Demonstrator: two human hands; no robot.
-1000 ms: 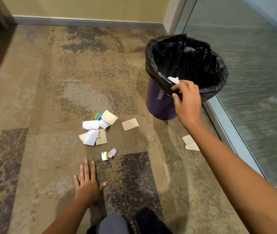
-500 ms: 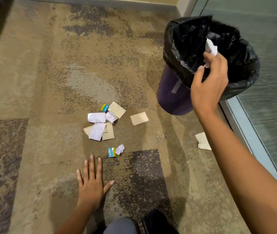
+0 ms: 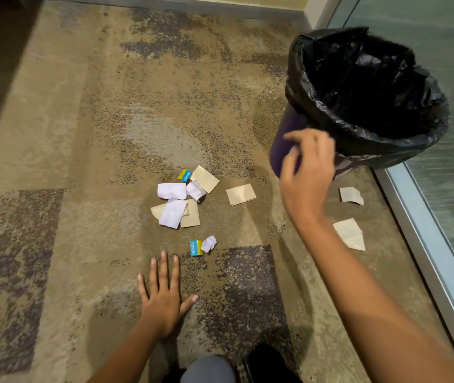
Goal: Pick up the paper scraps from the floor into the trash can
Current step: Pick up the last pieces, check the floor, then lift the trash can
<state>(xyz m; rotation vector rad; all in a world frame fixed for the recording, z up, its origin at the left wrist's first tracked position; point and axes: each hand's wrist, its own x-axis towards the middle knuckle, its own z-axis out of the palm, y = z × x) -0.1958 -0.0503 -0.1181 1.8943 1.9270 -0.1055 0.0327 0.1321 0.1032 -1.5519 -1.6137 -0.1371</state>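
Observation:
A purple trash can (image 3: 283, 150) lined with a black bag (image 3: 369, 87) stands at the right. My right hand (image 3: 307, 175) hovers in front of its near rim, fingers loosely curled, holding nothing. My left hand (image 3: 163, 297) rests flat on the carpet with fingers spread. Several scraps lie on the floor: a cluster of white and tan pieces (image 3: 177, 205), a tan square (image 3: 241, 194), a blue-and-yellow scrap (image 3: 196, 247) beside a crumpled white one (image 3: 209, 243), and two tan pieces (image 3: 350, 233) (image 3: 351, 195) right of my forearm.
A metal threshold strip (image 3: 419, 233) and a glass wall (image 3: 446, 64) run along the right, close behind the can. A baseboard (image 3: 181, 5) lines the far wall. My knee (image 3: 209, 369) and a dark shoe (image 3: 264, 360) are at the bottom edge. Patterned carpet covers the floor.
My right hand held a white scrap over the can's opening; now it is empty and has drawn back below the rim. My left hand stayed flat on the carpet.

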